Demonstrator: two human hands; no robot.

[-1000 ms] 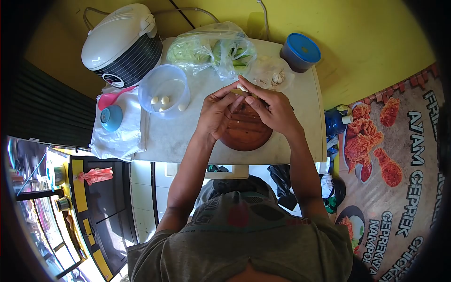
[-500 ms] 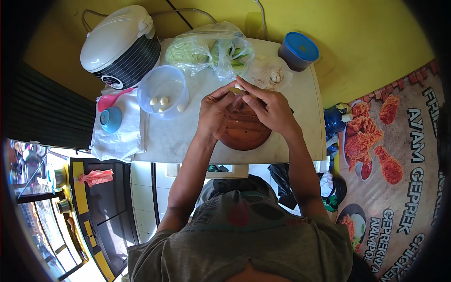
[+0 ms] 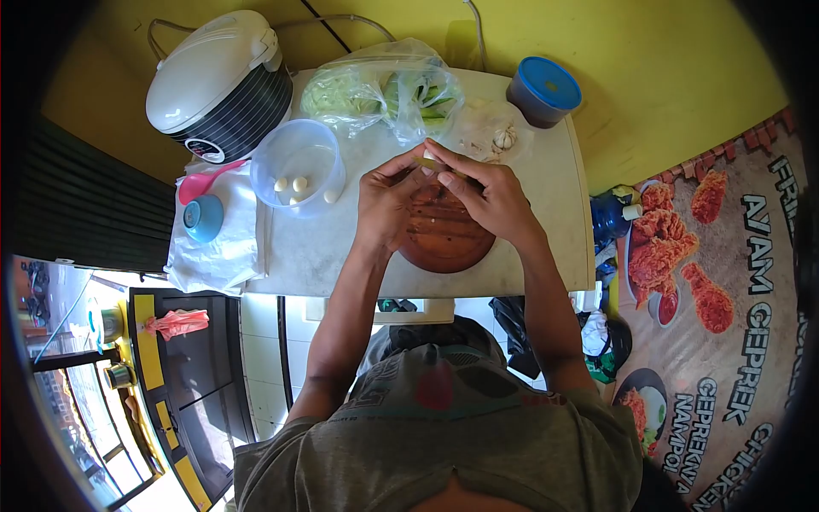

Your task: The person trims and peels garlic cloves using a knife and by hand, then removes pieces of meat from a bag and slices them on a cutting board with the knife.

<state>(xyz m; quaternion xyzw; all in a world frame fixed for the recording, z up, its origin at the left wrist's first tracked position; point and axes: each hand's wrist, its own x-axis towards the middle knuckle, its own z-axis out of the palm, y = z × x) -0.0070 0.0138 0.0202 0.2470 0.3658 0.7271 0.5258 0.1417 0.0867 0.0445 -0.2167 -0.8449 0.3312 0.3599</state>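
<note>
My left hand [image 3: 386, 198] and my right hand [image 3: 490, 192] meet at the fingertips above a round brown mortar dish [image 3: 448, 243]. Pinched between the left fingers is a small white garlic clove [image 3: 429, 156], partly covered. A thin, yellowish knife blade [image 3: 437, 165] lies across it, held in the right hand; its handle is hidden by the fingers. Both hands are closed. To the left, a clear plastic tub [image 3: 297, 158] holds several peeled cloves [image 3: 299, 183]. Beyond my right hand, a garlic bulb [image 3: 504, 138] sits on a clear plastic bag.
A rice cooker [image 3: 230, 94] stands at the back left, near a pink spoon [image 3: 198, 185] and blue bowl [image 3: 203, 218]. Bagged green vegetables [image 3: 384, 92] lie at the back. A blue-lidded container [image 3: 546, 90] occupies the table's back right corner, by the yellow wall [image 3: 648, 77].
Both hands stay together over the dish, with only slight finger movement around the clove. The whole view has shifted very slightly.
</note>
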